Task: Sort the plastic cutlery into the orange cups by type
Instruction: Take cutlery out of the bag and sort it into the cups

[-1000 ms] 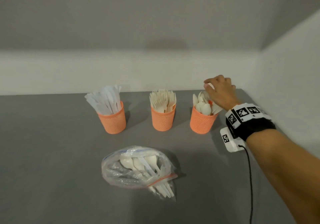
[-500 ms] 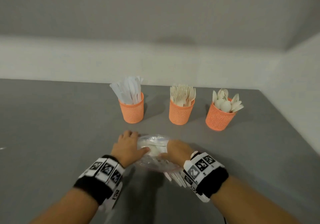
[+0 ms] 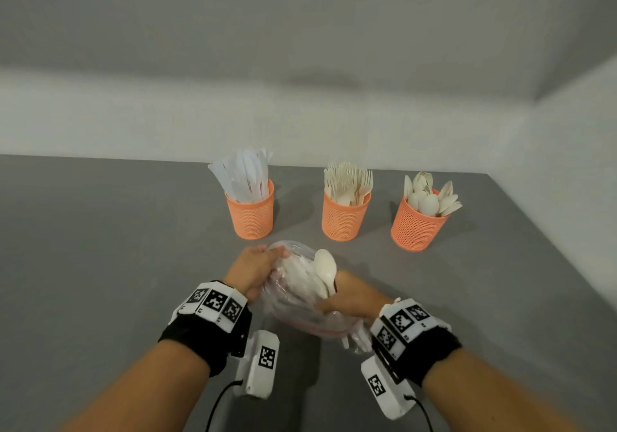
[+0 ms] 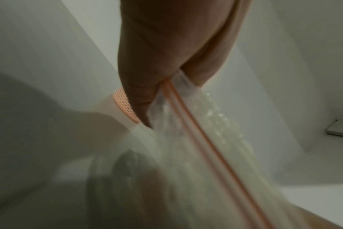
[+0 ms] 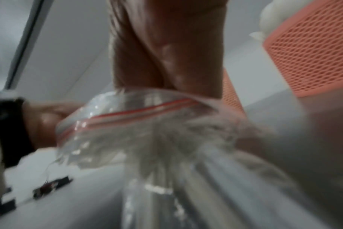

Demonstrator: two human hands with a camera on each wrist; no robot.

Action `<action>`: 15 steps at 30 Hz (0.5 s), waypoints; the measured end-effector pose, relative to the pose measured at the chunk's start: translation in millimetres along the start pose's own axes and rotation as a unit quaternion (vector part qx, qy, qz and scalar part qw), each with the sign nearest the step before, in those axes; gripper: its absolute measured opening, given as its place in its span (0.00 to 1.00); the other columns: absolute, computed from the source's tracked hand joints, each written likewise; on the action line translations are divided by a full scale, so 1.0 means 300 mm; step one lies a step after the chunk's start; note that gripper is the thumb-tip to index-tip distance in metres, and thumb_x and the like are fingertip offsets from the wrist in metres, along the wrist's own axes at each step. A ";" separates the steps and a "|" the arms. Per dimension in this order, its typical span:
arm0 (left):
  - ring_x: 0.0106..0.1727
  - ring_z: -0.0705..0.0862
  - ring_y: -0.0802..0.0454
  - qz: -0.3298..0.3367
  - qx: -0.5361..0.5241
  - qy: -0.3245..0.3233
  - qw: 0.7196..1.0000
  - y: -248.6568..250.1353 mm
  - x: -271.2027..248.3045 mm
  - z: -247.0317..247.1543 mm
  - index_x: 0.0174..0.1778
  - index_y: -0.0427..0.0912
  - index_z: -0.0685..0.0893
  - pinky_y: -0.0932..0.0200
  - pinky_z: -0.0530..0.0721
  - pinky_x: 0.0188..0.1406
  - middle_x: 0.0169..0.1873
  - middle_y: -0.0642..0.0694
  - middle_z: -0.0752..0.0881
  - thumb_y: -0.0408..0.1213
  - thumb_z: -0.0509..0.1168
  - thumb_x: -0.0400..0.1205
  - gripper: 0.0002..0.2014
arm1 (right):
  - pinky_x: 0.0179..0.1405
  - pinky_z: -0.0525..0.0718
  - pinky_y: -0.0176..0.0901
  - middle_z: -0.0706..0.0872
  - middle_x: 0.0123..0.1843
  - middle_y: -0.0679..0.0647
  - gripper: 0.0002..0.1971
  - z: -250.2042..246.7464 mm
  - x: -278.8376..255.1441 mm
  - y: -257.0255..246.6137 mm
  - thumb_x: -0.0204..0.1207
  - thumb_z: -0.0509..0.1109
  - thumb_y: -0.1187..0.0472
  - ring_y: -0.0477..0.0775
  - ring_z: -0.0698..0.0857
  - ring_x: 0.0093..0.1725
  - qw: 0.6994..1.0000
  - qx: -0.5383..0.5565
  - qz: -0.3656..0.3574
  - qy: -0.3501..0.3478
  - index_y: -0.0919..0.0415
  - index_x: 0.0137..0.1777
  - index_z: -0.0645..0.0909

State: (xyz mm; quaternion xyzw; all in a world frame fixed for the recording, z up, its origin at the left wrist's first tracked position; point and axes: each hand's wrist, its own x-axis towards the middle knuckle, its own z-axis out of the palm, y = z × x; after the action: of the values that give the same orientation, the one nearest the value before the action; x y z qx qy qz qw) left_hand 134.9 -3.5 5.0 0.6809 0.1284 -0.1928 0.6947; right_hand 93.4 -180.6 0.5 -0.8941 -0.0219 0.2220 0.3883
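Note:
A clear zip bag (image 3: 293,294) with a red seal strip holds white plastic cutlery and is held up between both hands. My left hand (image 3: 255,269) pinches the bag's edge by the seal strip (image 4: 178,99). My right hand (image 3: 347,298) grips a white spoon (image 3: 325,269) whose bowl sticks up out of the bag. Three orange mesh cups stand in a row behind: the left cup (image 3: 252,213) has knives, the middle cup (image 3: 344,216) has forks, the right cup (image 3: 417,226) has spoons.
The grey table (image 3: 100,264) runs to a white wall behind and ends at a right edge (image 3: 547,241) near the spoon cup. Black wrist bands with white marker blocks and cables sit on both forearms.
My right hand came back from the spoon cup to the bag. Both hands took the bag and lifted it, and a spoon now stands up out of it in my right hand.

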 end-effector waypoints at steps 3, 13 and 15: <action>0.32 0.85 0.43 0.011 -0.013 -0.011 1.000 0.013 -0.016 -0.020 0.42 0.37 0.85 0.53 0.86 0.38 0.35 0.36 0.87 0.36 0.65 0.80 0.06 | 0.44 0.85 0.32 0.85 0.42 0.47 0.08 -0.042 -0.043 0.000 0.74 0.72 0.65 0.43 0.86 0.42 0.982 0.181 -0.040 -0.023 0.59 0.51 0.80; 0.40 0.81 0.43 0.068 0.286 0.096 0.951 -0.051 0.031 -0.072 0.44 0.36 0.82 0.51 0.80 0.44 0.42 0.35 0.85 0.40 0.62 0.82 0.11 | 0.38 0.79 0.41 0.74 0.27 0.53 0.10 -0.174 -0.036 -0.037 0.84 0.58 0.62 0.50 0.75 0.29 0.774 0.606 -0.122 0.138 0.61 0.40 0.74; 0.42 0.80 0.41 0.051 0.332 0.134 0.932 -0.079 0.049 -0.081 0.35 0.39 0.75 0.52 0.76 0.44 0.42 0.35 0.83 0.39 0.60 0.83 0.11 | 0.41 0.77 0.42 0.73 0.27 0.52 0.09 -0.205 -0.030 -0.054 0.84 0.58 0.62 0.48 0.75 0.27 0.721 0.656 -0.143 0.170 0.60 0.42 0.73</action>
State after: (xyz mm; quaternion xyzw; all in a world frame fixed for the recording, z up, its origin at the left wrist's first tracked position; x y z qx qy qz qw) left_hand 139.6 19.4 -23.7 0.8978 0.1142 -0.0955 0.4145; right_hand 113.0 -213.2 52.2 -0.4248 0.0678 -0.0330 0.9021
